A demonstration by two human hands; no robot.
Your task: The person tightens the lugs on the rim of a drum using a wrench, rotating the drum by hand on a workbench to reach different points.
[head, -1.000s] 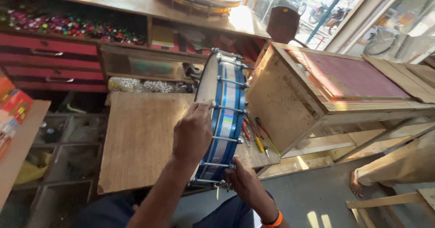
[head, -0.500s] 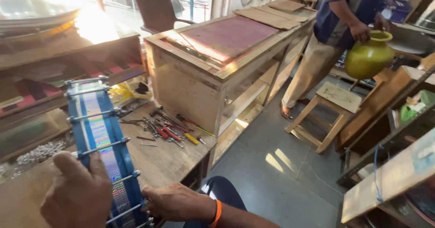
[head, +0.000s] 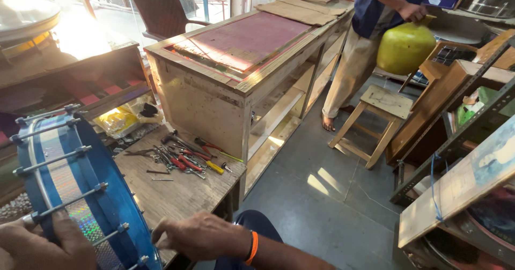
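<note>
Blue metal-rodded drum [head: 70, 189] upright on wooden desk [head: 182, 192]; left hand [head: 45, 243] grips rim, right hand [head: 201, 236] loosely curled at tension rod; tuning seemingly midway.

The round drum [head: 70, 189] is bright blue, with a shiny rainbow-sparkle stripe around its side and thin silver metal rods across it. The right hand [head: 201, 236] beside it wears an orange band [head: 252, 247] on the wrist, and the small hand tools [head: 182, 160] on the brown wooden table [head: 177, 195] have red and yellow handles. The long pale wooden counter [head: 214, 103] has a dark pink top, and the big round pot [head: 405, 47] held by another person is yellow-green.
</note>
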